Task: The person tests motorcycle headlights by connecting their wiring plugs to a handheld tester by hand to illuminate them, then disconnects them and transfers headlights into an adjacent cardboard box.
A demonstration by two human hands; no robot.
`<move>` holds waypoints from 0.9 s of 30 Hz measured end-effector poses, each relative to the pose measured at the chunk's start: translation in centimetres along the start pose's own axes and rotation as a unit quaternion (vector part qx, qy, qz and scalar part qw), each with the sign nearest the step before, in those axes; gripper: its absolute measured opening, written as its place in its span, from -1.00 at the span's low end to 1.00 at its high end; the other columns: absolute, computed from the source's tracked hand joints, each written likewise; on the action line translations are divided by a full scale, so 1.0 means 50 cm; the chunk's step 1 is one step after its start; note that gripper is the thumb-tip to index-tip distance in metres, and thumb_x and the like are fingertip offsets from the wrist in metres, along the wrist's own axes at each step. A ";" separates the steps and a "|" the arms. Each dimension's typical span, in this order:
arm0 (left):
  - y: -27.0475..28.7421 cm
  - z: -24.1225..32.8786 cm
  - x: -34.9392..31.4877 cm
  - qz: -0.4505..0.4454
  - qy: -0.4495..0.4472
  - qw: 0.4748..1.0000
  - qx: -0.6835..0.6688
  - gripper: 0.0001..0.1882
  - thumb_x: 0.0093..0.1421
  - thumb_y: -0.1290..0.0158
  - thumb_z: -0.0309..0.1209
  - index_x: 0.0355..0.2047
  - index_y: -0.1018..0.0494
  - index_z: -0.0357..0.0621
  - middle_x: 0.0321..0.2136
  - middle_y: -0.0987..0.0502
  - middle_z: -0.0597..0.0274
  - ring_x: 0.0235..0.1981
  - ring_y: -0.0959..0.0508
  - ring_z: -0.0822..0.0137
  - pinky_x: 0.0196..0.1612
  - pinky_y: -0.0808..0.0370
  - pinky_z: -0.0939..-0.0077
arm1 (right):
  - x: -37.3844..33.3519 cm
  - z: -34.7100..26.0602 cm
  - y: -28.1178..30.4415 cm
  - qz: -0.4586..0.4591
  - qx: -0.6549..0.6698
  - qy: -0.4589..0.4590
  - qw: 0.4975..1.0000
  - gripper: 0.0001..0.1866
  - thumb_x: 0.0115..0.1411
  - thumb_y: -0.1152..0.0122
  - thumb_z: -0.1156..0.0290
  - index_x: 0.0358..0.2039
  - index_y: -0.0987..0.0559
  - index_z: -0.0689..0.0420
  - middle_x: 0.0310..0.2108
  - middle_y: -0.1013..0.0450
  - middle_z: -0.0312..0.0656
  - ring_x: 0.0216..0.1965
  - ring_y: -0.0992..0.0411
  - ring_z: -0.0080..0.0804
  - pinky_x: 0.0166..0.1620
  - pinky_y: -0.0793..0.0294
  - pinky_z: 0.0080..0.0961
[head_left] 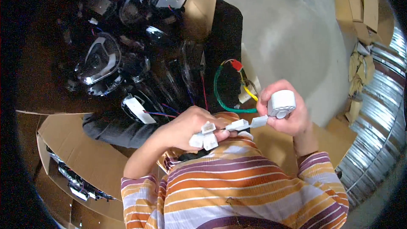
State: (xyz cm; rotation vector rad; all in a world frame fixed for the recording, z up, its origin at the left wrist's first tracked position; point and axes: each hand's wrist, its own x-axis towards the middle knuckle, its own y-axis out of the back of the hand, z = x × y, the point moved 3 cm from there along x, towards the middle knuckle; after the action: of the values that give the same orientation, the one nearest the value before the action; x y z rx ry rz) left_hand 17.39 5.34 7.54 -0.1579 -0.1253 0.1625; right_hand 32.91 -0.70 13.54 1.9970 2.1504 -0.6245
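Observation:
My left hand point(193, 125) is closed round several small white box-shaped pieces that look like plastic connectors point(208, 141). One more white piece point(237, 125) sticks out from its fingertips toward the right. A white roll point(282, 103), perhaps of tape or labels, is gripped in my right hand point(292, 121). Between the two hands, a short white strip point(259, 121) meets the right fingertips. A green-sleeved wire point(217, 87) with a red plug point(236, 64) and a yellow section curves up beside the right hand; whether that hand holds it cannot be told.
Dark glossy lamp-like units point(101, 57) with thin red and blue wires cover the dark surface at the left. An open cardboard box point(85, 144) with more such parts stands at lower left. Flattened cardboard point(356, 6) and silvery ribbed rolls point(373, 110) line the right.

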 end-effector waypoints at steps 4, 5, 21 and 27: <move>-0.002 -0.012 -0.003 -0.105 0.040 0.993 -0.044 -0.82 -0.05 0.10 -0.39 -0.66 -0.38 -0.23 -0.80 -0.31 0.12 -0.76 -0.31 0.18 -0.68 -0.23 0.44 | -0.004 0.005 -0.003 -0.018 -0.009 -0.032 0.999 -0.61 -0.22 0.02 0.63 -0.30 -0.20 0.15 -0.49 -0.23 -0.26 -0.45 -0.22 -0.59 -0.41 -0.26 -0.67; -0.001 -0.016 -0.003 -0.106 0.042 0.992 -0.046 -0.82 -0.05 0.10 -0.39 -0.66 -0.38 -0.23 -0.80 -0.31 0.12 -0.76 -0.31 0.18 -0.68 -0.23 0.44 | -0.006 0.007 -0.003 -0.015 -0.027 -0.034 0.999 -0.61 -0.22 0.01 0.62 -0.30 -0.21 0.15 -0.48 -0.23 -0.27 -0.43 -0.22 -0.59 -0.39 -0.26 -0.67; -0.007 -0.020 -0.003 -0.187 0.035 0.977 -0.096 -0.84 -0.13 0.08 -0.35 -0.55 -0.36 -0.17 -0.72 -0.33 0.06 -0.69 -0.32 0.11 -0.65 -0.23 0.41 | -0.020 0.002 -0.019 -0.087 -0.251 -0.032 0.964 -0.61 -0.32 -0.04 0.65 -0.37 -0.25 0.14 -0.46 -0.28 -0.17 -0.41 -0.28 -0.38 -0.35 -0.26 -0.58; -0.035 -0.032 0.021 -0.141 0.058 0.988 -0.008 -0.84 -0.16 0.10 -0.32 -0.59 -0.34 -0.13 -0.74 -0.33 0.05 -0.69 -0.33 0.06 -0.64 -0.23 0.32 | -0.058 0.025 0.002 -0.047 -0.266 -0.060 0.961 -0.60 -0.31 -0.05 0.57 -0.35 -0.23 0.17 -0.45 -0.27 -0.17 -0.40 -0.29 -0.37 -0.32 -0.26 -0.54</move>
State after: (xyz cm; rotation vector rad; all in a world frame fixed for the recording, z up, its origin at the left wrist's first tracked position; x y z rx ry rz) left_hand 18.89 3.58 6.39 -0.1629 -0.0314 -0.1293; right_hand 33.11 -3.87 13.51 1.5398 2.0648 -0.1420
